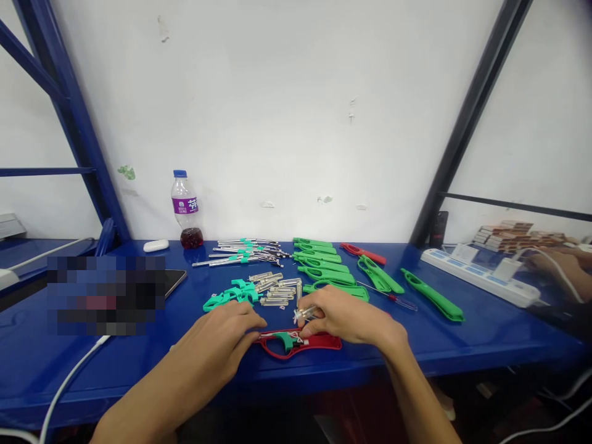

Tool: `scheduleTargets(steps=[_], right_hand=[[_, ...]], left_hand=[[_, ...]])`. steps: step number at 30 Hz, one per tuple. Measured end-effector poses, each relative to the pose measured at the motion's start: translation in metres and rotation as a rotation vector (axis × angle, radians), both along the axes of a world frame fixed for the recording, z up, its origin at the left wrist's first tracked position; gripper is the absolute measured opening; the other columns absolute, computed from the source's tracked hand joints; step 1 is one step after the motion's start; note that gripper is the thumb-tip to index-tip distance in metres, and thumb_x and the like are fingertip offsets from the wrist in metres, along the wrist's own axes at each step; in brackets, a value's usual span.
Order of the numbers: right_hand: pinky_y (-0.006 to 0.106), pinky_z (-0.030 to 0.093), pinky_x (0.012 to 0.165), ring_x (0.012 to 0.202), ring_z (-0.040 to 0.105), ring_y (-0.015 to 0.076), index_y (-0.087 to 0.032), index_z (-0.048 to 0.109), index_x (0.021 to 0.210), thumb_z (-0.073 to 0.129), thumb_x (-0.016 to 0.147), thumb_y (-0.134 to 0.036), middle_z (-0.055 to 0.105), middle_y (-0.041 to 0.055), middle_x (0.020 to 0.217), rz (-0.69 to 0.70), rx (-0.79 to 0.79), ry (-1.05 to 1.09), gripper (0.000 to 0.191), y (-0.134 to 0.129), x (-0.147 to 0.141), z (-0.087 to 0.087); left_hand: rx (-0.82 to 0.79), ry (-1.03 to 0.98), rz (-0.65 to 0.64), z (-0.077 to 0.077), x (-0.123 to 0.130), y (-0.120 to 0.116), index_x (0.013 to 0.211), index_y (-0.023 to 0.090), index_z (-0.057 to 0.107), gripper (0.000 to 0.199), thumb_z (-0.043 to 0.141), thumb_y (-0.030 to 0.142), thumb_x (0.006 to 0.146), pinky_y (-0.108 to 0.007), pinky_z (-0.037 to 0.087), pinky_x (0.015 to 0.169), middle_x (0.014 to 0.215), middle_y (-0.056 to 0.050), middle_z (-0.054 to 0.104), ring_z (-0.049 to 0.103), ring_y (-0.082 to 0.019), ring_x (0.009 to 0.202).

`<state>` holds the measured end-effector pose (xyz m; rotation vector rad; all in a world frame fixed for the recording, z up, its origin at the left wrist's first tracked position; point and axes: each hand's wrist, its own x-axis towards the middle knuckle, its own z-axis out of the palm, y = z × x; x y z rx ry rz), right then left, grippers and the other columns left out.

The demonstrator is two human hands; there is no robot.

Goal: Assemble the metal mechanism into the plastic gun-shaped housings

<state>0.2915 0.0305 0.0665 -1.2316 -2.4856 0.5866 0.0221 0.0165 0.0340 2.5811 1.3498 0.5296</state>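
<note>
A red lighter shell (324, 341) lies near the table's front edge, with a green trigger (285, 340) and white wires in it. My left hand (231, 333) pinches the shell's left end. My right hand (335, 314) is closed on a small clear tank (307, 313) above the shell's right part. Behind my hands are several clear tanks (277, 295) and a heap of green triggers (231, 296). Metal rods with wires (245, 251) lie farther back. Several green shells (324, 268) are stacked in a column behind my right hand.
A drink bottle (187, 213) and a white case (156, 246) stand at the back left. A tablet-like device (176, 281) lies left. At right are a screwdriver (402, 302), a green shell (432, 296) and a power strip (481, 277). Another person's hand (557, 268) shows far right.
</note>
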Motion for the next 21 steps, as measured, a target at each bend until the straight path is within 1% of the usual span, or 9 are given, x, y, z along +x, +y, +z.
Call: scheduleTargets(steps=[5,9,12,15,17,19,21], right_hand=[[0.023,0.029,0.053,0.057,0.050,0.0112,-0.022,0.072,0.075,0.088,0.090,-0.015,0.061,-0.0083,0.064,0.021,0.019,0.014,0.023,0.003,-0.001,-0.001],[0.023,0.030,0.055,0.058,0.050,0.0107,-0.022,0.074,0.078,0.081,0.091,-0.006,0.064,-0.0074,0.070,0.028,0.036,0.012,0.023,0.002,-0.001,0.001],[0.023,0.028,0.055,0.058,0.047,0.0105,-0.022,0.072,0.075,0.078,0.091,-0.002,0.061,-0.0075,0.069,0.020,0.050,0.001,0.026,0.000,-0.001,0.001],[0.025,0.027,0.056,0.059,0.044,0.0112,-0.022,0.070,0.074,0.076,0.093,-0.004,0.055,-0.0073,0.064,-0.006,0.067,-0.016,0.027,-0.001,-0.002,0.001],[0.025,0.027,0.057,0.059,0.043,0.0116,-0.022,0.070,0.075,0.078,0.095,-0.009,0.053,-0.0071,0.063,-0.020,0.055,-0.031,0.025,0.000,-0.003,0.000],[0.024,0.027,0.055,0.058,0.044,0.0114,-0.022,0.072,0.080,0.082,0.093,-0.013,0.053,-0.0076,0.062,-0.025,0.021,-0.049,0.019,0.001,-0.005,-0.001],[0.024,0.027,0.054,0.059,0.045,0.0110,-0.022,0.074,0.086,0.085,0.090,-0.013,0.055,-0.0079,0.064,-0.020,-0.004,-0.062,0.016,0.002,-0.006,-0.001]], left_hand=[[-0.073,0.054,0.008,0.009,0.006,-0.003,0.116,0.026,0.076,0.032,0.047,0.031,0.105,-0.044,0.051,0.099,0.116,-0.007,0.074,0.068,-0.028,0.112],[-0.104,0.132,0.024,0.009,0.012,-0.006,0.111,0.024,0.076,0.027,0.050,0.024,0.103,-0.044,0.051,0.098,0.117,-0.008,0.072,0.067,-0.030,0.113],[-0.124,0.160,0.042,0.010,0.012,-0.006,0.110,0.023,0.075,0.025,0.051,0.025,0.103,-0.044,0.051,0.096,0.116,-0.008,0.072,0.067,-0.030,0.112],[-0.151,0.184,0.067,0.013,0.011,-0.005,0.111,0.024,0.075,0.025,0.052,0.026,0.103,-0.042,0.050,0.096,0.115,-0.007,0.073,0.068,-0.030,0.111],[-0.158,0.193,0.085,0.014,0.011,-0.004,0.110,0.024,0.076,0.025,0.051,0.025,0.103,-0.041,0.050,0.095,0.112,-0.007,0.074,0.069,-0.030,0.110],[-0.156,0.193,0.091,0.015,0.010,-0.002,0.108,0.024,0.075,0.026,0.049,0.026,0.104,-0.042,0.050,0.093,0.111,-0.007,0.074,0.069,-0.030,0.109],[-0.152,0.193,0.092,0.015,0.009,-0.001,0.108,0.023,0.075,0.028,0.047,0.026,0.105,-0.042,0.050,0.094,0.111,-0.007,0.074,0.068,-0.030,0.110]])
